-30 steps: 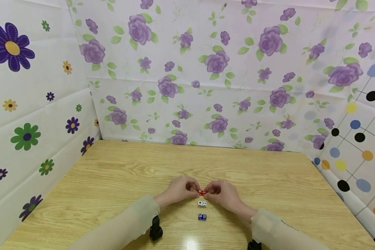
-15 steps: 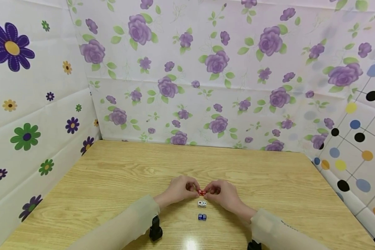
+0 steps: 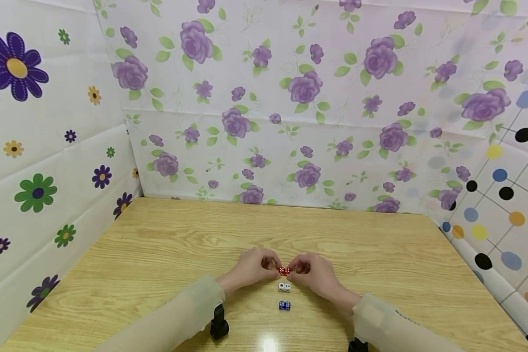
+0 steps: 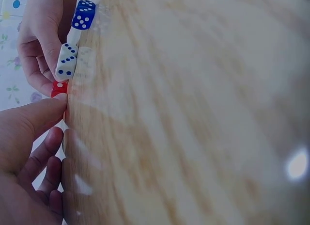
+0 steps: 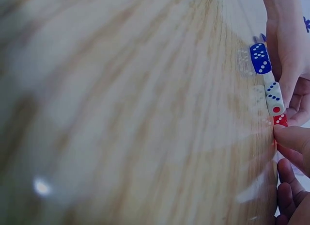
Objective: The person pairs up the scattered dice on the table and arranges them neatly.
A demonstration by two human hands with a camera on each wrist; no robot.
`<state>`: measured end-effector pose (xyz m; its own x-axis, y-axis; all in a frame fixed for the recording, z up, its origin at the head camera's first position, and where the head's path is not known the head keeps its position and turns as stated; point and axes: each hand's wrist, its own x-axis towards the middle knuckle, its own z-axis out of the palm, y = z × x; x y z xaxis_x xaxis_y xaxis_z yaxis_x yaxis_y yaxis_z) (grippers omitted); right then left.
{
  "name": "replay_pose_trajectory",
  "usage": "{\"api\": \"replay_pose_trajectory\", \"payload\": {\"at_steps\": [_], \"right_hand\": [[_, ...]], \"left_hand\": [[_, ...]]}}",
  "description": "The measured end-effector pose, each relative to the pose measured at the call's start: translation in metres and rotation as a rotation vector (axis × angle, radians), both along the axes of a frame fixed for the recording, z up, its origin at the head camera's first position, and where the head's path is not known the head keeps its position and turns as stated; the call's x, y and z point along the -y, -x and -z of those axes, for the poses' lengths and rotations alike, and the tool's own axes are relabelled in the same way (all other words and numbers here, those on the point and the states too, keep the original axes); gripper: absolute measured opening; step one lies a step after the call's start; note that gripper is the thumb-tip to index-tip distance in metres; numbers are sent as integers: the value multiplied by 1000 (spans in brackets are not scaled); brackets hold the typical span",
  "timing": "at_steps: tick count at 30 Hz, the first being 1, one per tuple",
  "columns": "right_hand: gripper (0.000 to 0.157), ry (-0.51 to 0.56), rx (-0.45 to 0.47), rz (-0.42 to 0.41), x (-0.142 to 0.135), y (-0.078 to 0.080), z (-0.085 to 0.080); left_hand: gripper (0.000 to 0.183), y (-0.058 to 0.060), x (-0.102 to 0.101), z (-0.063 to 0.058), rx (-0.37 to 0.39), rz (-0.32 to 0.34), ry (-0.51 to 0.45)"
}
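Two red dice (image 3: 284, 271) sit side by side on the wooden table between the hands. Thumb and fingers of the left hand (image 3: 252, 266) pinch them from the left side. From the right side, the right hand (image 3: 319, 276) pinches them in the same way. In the left wrist view, the left thumb covers much of a red die (image 4: 59, 88); in the right wrist view, the right thumb partly covers a red die (image 5: 280, 120). A pair of white dice (image 3: 284, 287) lies just nearer the person, and a pair of blue dice (image 3: 284, 305) nearer still, all in one column.
The wood-grain table (image 3: 180, 234) is walled by a purple-rose cloth (image 3: 264, 132) behind, a daisy-print cloth (image 3: 48, 146) at left and a dotted cloth (image 3: 506, 220) at right. Black wrist-camera mounts (image 3: 219, 322) hang under the sleeves.
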<state>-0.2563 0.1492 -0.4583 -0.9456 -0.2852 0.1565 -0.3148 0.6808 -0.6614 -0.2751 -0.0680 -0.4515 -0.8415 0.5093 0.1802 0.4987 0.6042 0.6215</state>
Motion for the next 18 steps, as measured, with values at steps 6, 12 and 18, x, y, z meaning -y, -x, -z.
{"api": "replay_pose_trajectory", "payload": {"at_steps": [6, 12, 18], "right_hand": [[11, 7, 2, -1, 0, -1, 0], [11, 5, 0, -4, -1, -2, -1], [11, -1, 6, 1, 0, -3, -2]], "left_hand": [[12, 1, 0, 0, 7, -3, 2], [12, 1, -1, 1, -5, -5, -1], [12, 0, -1, 0, -8, -7, -4]]}}
